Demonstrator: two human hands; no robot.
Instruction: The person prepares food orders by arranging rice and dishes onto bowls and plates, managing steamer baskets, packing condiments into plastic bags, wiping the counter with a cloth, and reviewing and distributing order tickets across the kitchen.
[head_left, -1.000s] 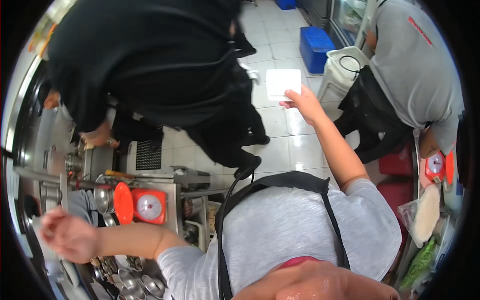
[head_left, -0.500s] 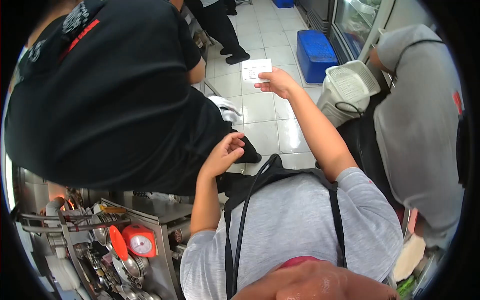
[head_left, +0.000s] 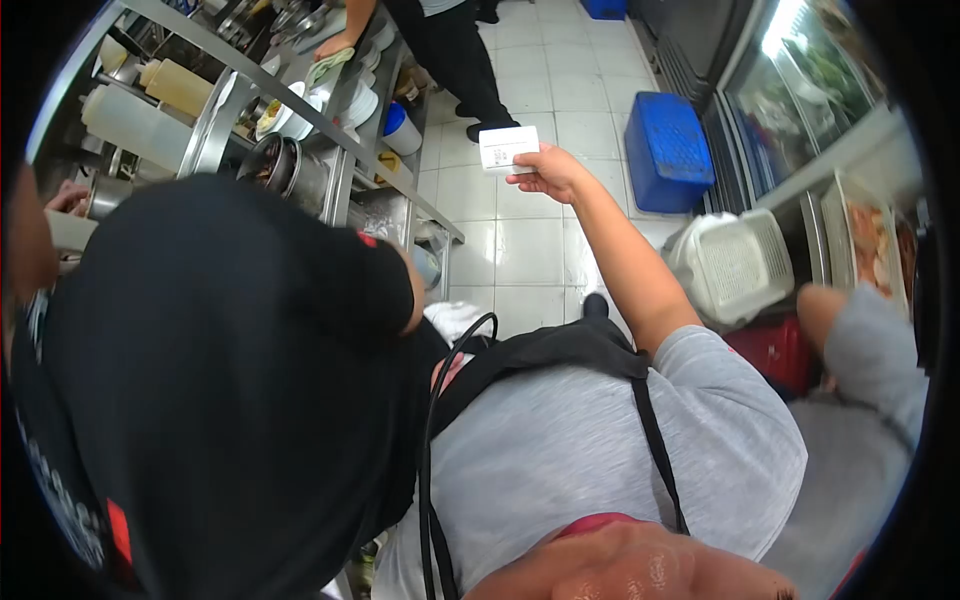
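Note:
My right hand (head_left: 548, 174) is stretched forward over the tiled floor, closed on a small white card (head_left: 509, 150) with a dark printed block that resembles a QR code. The thumb lies on top of the card and the fingers are under it. A patch of skin low by my apron (head_left: 545, 360) seems to be my left hand (head_left: 449, 373). It is mostly covered by a co-worker in black (head_left: 230, 380), and its fingers cannot be made out.
The co-worker in black stands close on my left, at a steel counter with bottles (head_left: 135, 125) and pans. Ahead, another person's hand (head_left: 335, 45) holds a cloth. To the right are a blue crate (head_left: 668, 155), a white basket (head_left: 745, 260), a glass-door fridge (head_left: 800, 100) and a person in grey (head_left: 850, 450).
I have moved forward past the co-worker in black, and the steel counter has come into view. My left hand has dropped mostly out of sight. The right hand still holds the card.

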